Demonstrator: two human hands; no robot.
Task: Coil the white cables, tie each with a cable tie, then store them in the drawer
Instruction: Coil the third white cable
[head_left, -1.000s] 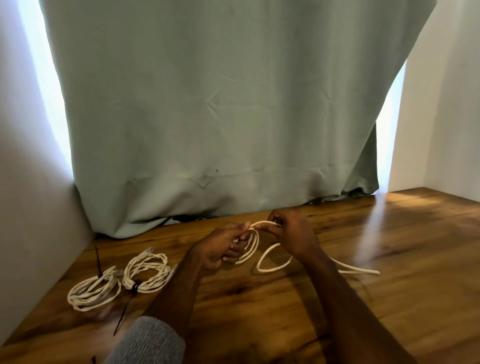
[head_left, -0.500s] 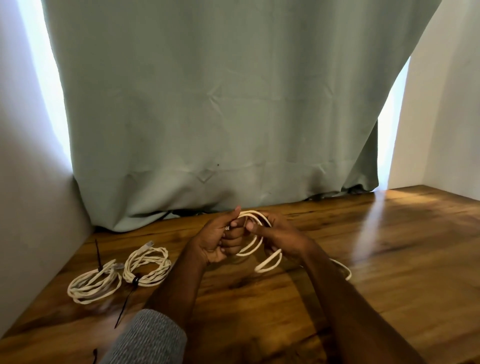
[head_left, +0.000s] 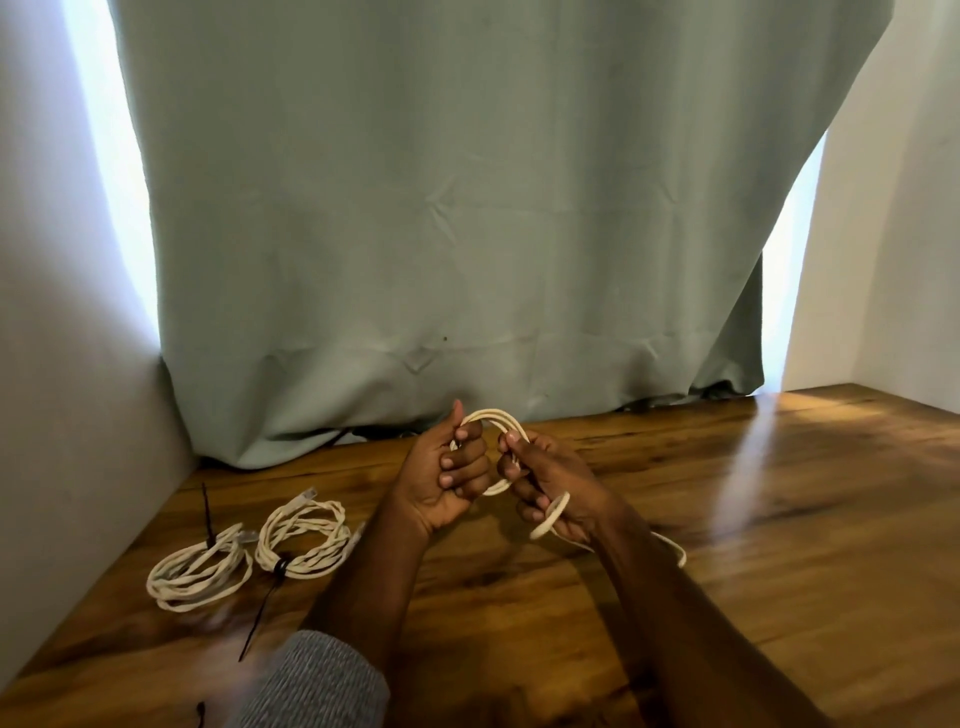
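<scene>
Item: I held the cable (head_left: 493, 421) coil gripped upright in my left hand (head_left: 447, 483), right hand (head_left: 550, 483) pinching its loose tail trailing rightward.

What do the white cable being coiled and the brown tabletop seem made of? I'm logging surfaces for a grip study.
The white cable being coiled looks rubbery or plastic-sheathed with a smooth matte finish: it bends in even loops between the left hand and right hand. The brown tabletop looks like varnished wood: visible grain and glossy window reflections; possibly veneer.
</scene>
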